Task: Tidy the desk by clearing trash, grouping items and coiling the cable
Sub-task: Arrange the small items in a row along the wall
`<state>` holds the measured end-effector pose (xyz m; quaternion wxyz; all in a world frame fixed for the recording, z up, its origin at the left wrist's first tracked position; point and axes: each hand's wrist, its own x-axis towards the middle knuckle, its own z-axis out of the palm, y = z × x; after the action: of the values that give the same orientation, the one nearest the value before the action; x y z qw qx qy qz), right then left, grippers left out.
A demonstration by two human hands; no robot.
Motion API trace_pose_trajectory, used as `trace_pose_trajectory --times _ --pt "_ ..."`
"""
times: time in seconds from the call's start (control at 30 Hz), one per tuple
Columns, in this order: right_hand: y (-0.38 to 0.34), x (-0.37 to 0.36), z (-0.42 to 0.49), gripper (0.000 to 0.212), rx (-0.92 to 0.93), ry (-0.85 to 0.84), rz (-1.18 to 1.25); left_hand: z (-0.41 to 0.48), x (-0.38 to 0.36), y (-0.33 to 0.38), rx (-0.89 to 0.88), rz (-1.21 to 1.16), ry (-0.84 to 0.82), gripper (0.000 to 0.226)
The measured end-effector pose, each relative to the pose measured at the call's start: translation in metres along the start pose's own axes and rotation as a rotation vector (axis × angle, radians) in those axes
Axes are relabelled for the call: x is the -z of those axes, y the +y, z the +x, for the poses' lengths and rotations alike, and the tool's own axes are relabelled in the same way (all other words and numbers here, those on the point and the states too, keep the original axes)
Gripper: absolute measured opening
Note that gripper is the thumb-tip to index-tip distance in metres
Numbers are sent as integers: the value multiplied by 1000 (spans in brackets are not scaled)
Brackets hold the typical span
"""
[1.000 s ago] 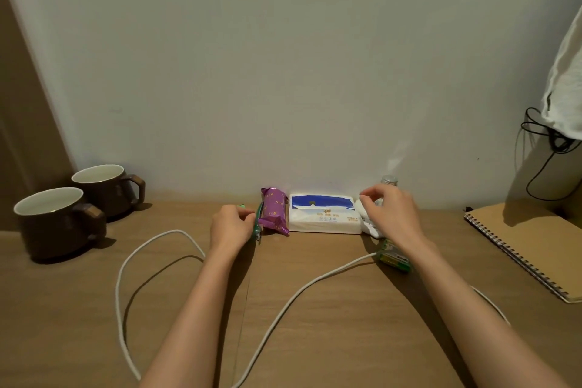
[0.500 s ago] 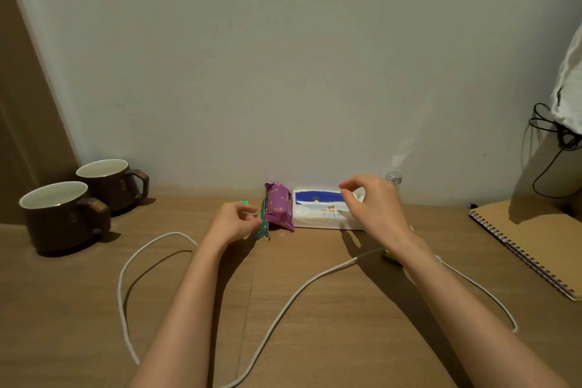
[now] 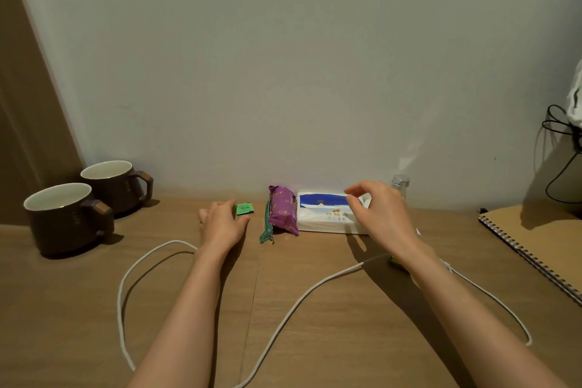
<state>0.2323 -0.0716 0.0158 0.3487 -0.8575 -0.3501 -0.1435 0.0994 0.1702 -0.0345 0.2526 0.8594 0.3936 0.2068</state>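
A: What sits at the bench's [image 3: 78, 309] left end?

B: Two brown mugs [image 3: 67, 217], handles to the right. A white cable [image 3: 293, 309] loops from there across the front, its long run slanting up toward the right.

A: And the left hand [image 3: 222, 224]?

B: Flat on the bench, fingers loosely together, touching a small green packet [image 3: 245, 208] near the back edge; it grips nothing.

A: Further along?

B: A green zip strip [image 3: 266, 227] and purple wrapper [image 3: 282, 214], both lengthwise front to back, then a tissue pack [image 3: 327, 216] lying sideways along the wall.

A: The right hand [image 3: 382, 217]?

B: Above the pack, fingers curled and apart, empty. A small bottle [image 3: 400, 186] stands behind it; a spiral notebook [image 3: 541, 246] lies at the right edge.
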Motion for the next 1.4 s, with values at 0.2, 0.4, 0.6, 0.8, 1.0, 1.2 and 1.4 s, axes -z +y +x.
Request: trace_pose_trajectory --times 0.2,0.4,0.6,0.8,1.0,1.2,1.4 --pt "3 -10 -7 31 -1 -163 -73 5 -6 3 14 -4 50 41" --pt "11 -17 -15 37 28 -243 -113 10 -10 3 -76 39 64 34" --pt "12 -18 -16 38 21 -261 -101 12 -9 4 -287 251 95 31" --pt "4 -11 -19 40 9 -286 -109 1 -1 13 -330 388 160 18" --pt "-12 7 -27 39 21 -281 -91 -8 25 21 -272 269 188 22" --pt "-57 24 -52 34 135 -215 -25 -54 84 33 -327 56 201 22" --pt "-104 33 -102 30 292 -213 71 -130 146 8 -307 -96 229 21"
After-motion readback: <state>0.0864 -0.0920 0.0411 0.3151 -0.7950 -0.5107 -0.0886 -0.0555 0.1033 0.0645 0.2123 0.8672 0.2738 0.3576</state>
